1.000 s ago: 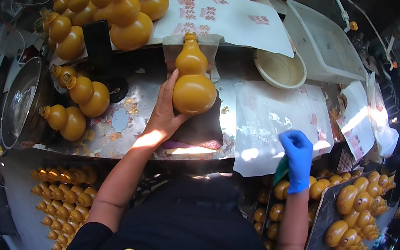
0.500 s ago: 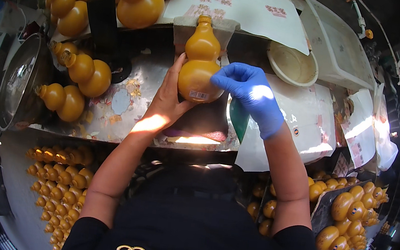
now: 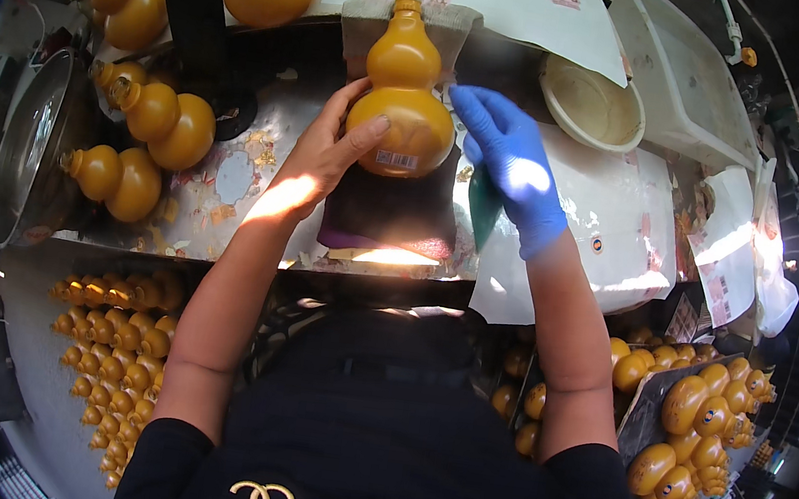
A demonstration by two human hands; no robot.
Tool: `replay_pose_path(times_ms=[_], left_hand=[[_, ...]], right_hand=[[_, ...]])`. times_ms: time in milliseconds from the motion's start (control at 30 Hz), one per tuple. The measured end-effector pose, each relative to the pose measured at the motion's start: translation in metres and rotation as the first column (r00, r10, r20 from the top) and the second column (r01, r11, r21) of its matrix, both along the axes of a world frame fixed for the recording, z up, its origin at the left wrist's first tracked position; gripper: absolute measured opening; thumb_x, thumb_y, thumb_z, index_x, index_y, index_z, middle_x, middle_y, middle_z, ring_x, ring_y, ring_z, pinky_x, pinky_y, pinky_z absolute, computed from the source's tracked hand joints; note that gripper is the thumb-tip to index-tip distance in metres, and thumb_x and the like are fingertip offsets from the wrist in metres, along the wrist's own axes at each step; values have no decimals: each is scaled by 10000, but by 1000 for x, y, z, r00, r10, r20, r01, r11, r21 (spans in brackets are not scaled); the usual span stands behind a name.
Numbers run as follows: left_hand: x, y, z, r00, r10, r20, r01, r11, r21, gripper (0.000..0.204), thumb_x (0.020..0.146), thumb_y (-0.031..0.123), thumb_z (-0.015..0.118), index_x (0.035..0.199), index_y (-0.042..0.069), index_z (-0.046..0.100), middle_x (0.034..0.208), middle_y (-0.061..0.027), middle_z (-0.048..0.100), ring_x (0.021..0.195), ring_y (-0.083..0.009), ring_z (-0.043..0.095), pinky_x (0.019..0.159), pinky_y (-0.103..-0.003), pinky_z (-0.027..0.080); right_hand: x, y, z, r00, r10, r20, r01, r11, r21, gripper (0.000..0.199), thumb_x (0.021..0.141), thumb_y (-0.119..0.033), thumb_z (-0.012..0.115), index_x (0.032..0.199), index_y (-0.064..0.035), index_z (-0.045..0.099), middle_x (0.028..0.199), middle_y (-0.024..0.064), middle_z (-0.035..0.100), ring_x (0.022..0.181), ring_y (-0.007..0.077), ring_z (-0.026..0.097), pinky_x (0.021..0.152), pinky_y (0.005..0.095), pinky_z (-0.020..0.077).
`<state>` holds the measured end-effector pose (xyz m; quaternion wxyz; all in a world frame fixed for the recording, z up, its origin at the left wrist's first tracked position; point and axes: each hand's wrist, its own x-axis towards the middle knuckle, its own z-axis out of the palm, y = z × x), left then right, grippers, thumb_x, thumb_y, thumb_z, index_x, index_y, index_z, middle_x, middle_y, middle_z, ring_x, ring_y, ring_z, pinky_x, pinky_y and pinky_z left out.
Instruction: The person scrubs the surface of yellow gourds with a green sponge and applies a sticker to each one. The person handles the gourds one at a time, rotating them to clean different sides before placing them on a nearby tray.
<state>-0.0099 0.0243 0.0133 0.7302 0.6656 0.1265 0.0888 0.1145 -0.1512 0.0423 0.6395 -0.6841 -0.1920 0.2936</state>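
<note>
On the cluttered workbench, centre of view, a golden gourd-shaped bottle (image 3: 405,89) lies on a dark cloth pad (image 3: 389,213), neck pointing away from the person. Left hand (image 3: 315,163), bare, cups the bottle's lower bulb from the left, fingers curled against the side and thumb laid over the front near a small label. Right hand (image 3: 512,163), in a blue glove, has come in from the lower right, where it hung a second ago near the trays, and now sits just beside the bottle's right flank, fingers stretched out and close together toward the waist; contact cannot be confirmed. A dark green piece (image 3: 483,205) shows under the gloved palm, and the grip on it is hidden.

Judgement: both hands are now on the one bottle, so work on its surface looks to be starting, left hand steadying.

More gourd bottles (image 3: 141,140) lie to the left; a cream bowl (image 3: 590,103) sits to the right.
</note>
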Motion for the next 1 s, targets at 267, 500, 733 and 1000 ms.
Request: replay_pose_path(times_ms=[267,500,733,1000], left_hand=[[1,-5,7,1000,11,-14,-12,999,-37,704,908,394,610,1407,-25,342,1321,-175,475,1243,-224,444,1060,-317,320],[3,-1,-1,999,11,-34,-10,1000,11,776,865,450,652,1399,-27,355,1307,-177,488,1229,-228,458,1045,-326,343],[1,5,-5,1000,-17,-5,18,997,80,848,845,482,670,1419,-34,319,1308,-181,490,1229,-230,468,1038,-334,362],[-6,7,-4,991,-124,57,124,992,17,867,813,306,758,1444,-30,266,1319,-160,483,1211,-221,487,1023,-323,405]], right_hand=[[-6,2,-5,987,155,48,-139,960,-244,652,826,-508,675,1151,54,614,918,102,661,817,124,591,742,260,478],[-4,5,-5,979,201,35,-185,947,-264,671,820,-554,661,1126,42,626,925,97,662,789,134,597,722,260,480],[-3,3,-7,976,213,-33,-215,959,-184,652,809,-520,691,1182,8,602,813,30,602,672,80,515,619,239,442],[-7,-6,-7,959,283,33,-272,945,-179,674,793,-410,749,1305,-38,517,800,-8,591,651,52,488,610,210,430]])
